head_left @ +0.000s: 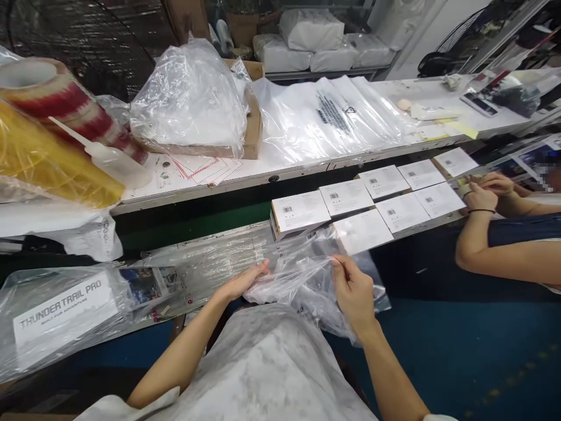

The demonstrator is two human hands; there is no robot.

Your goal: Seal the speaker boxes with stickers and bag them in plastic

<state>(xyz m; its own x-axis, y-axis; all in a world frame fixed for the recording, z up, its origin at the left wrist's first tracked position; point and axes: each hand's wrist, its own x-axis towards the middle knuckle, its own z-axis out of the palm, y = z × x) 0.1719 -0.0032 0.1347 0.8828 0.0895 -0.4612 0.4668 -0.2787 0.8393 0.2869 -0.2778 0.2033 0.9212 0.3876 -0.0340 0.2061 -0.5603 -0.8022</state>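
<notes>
A clear plastic bag [302, 278] is stretched between my two hands, just above my lap. My right hand [356, 292] pinches its edge between thumb and fingers. On the other side, my left hand [243, 282] grips the bag, its thumb showing and its other fingers partly hidden by the film. Just beyond the bag stand several white boxes [300, 211] with barcodes, set in two rows. To the left lies a bagged white box [65, 318] printed "THUNDER TRAIL PRO".
A white shelf [201, 196] runs behind the work line, bearing flat plastic bags [324, 117], a film-filled carton [252, 131], rolls of tape [83, 105] and a squeeze bottle [118, 164]. At right, a co-worker's hands [482, 190] are near the boxes.
</notes>
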